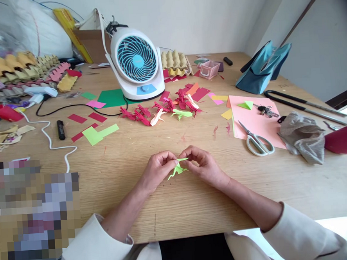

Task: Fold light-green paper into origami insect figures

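Between my two hands is a small light-green origami figure (178,169) with thin pointed limbs, held just above the wooden table. My left hand (160,168) pinches its upper left side between thumb and fingers. With bent fingers, my right hand (203,165) closes at the tip of its long upper point. Beyond the hands lies a row of folded paper figures: several red ones (141,115), a pale one (158,117) and another light-green one (182,113). Light-green paper pieces (99,134) rest to the left of them.
A white fan (138,63) stands at the back. On the right, scissors (256,138) and keys (268,111) lie on pink paper (255,119), near a grey cloth (303,137). A black marker (61,130) and a white cable (49,141) are on the left.
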A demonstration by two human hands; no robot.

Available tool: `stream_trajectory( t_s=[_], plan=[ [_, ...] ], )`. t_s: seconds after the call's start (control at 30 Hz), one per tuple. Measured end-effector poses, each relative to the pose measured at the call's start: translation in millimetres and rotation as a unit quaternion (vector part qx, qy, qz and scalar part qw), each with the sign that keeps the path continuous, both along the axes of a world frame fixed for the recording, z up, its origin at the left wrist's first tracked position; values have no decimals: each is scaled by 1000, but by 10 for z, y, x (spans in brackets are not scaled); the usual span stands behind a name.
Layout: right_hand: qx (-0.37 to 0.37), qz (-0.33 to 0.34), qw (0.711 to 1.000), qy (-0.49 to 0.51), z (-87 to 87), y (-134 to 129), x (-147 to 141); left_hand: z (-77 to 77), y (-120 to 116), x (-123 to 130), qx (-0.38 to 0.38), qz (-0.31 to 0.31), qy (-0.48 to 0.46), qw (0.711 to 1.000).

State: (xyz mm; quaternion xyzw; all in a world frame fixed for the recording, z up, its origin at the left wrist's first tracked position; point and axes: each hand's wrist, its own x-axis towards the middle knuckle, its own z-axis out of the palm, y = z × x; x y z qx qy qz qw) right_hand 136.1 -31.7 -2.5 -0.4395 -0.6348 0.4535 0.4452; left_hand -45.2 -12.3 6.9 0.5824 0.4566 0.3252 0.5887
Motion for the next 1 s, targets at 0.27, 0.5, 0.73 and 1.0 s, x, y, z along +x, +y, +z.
stream_trajectory(
  t_s=[0.27,0.5,0.73,1.0],
  plan=[
    [19,-4,1000,5,-45,3,-1,4,-11,29,-1,4,1,1000],
    [-13,0,999,39,-71,-1,-9,-5,-19,45,-18,-14,-20,1000],
    [-29,-8,996,78,-138,26,-31,2,-47,82,27,-15,-29,999],
    [30,-37,999,23,-95,-2,-12,-38,-135,172,-36,42,-99,994]
  ],
)
